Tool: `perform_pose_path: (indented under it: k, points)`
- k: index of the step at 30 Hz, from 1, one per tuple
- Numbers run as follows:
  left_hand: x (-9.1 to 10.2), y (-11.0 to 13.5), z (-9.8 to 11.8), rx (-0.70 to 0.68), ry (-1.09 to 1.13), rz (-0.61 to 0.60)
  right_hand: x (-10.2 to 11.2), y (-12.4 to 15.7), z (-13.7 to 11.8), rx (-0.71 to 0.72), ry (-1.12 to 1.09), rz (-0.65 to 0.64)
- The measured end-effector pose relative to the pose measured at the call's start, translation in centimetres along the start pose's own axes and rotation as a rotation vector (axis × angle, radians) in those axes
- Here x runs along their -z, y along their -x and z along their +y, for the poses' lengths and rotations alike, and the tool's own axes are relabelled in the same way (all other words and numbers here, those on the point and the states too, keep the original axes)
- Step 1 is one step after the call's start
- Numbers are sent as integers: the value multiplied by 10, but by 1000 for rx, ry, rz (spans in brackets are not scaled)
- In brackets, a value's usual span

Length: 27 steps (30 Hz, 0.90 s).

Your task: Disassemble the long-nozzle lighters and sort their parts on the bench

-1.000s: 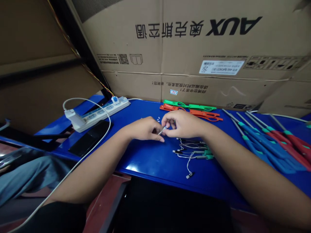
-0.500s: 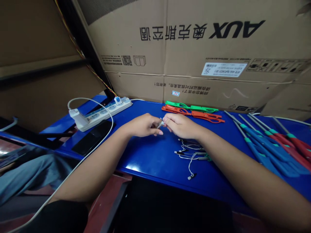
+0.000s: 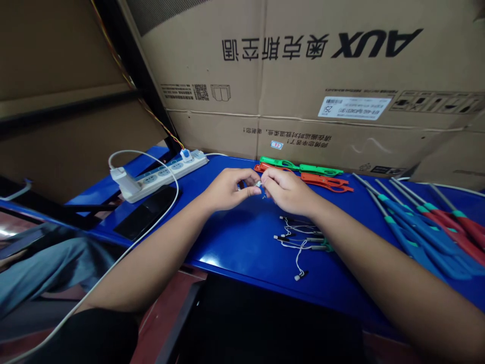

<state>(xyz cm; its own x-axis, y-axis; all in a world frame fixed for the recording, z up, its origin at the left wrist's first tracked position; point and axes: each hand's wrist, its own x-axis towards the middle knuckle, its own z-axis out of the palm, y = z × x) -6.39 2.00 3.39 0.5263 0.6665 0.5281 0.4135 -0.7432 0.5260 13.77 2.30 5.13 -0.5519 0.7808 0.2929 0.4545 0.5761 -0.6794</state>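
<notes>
My left hand [image 3: 230, 188] and my right hand [image 3: 286, 190] meet fingertip to fingertip above the blue table [image 3: 235, 242]. Both pinch a small silver metal part [image 3: 258, 184] held between them. Just below my right wrist lies a small heap of thin white wires with metal tips [image 3: 301, 240]. Behind my hands lie green and orange plastic handle halves [image 3: 303, 173].
A white power strip [image 3: 159, 174] with a plugged-in charger and white cable sits at the table's left, a black phone [image 3: 147, 211] beside it. Long lighters with blue and red handles [image 3: 424, 222] fill the right side. Large cardboard boxes [image 3: 303, 81] stand behind. A person's leg in jeans [image 3: 41, 273] is at the left.
Both hands have lifted a little and shifted slightly right, still pinching the small metal part together. The view has drifted slightly.
</notes>
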Motion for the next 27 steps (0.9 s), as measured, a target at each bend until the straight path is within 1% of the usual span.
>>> perform_pose_path:
  k: [3, 6, 8, 14, 17, 22, 27]
  points:
    - [-2, -1, 3, -6, -17, 99, -3, 0, 0, -33, -74, 27]
    - [-3, -2, 4, -2, -58, 139, -7, 0, -1, -62, -216, 55]
    - [-2, -3, 4, 4, -87, 146, -10, 0, -2, -81, -269, 73]
    - [-1, -2, 5, 46, -129, 128, -15, 1, -2, -89, -241, 107]
    - [-1, -1, 6, 49, -140, 144, -16, 2, -2, -62, -248, 114]
    - [0, -1, 5, 23, -116, 150, -15, 3, 0, -24, -198, 117]
    - [1, 0, 5, 4, -38, 147, -14, 3, 4, 40, -312, 74]
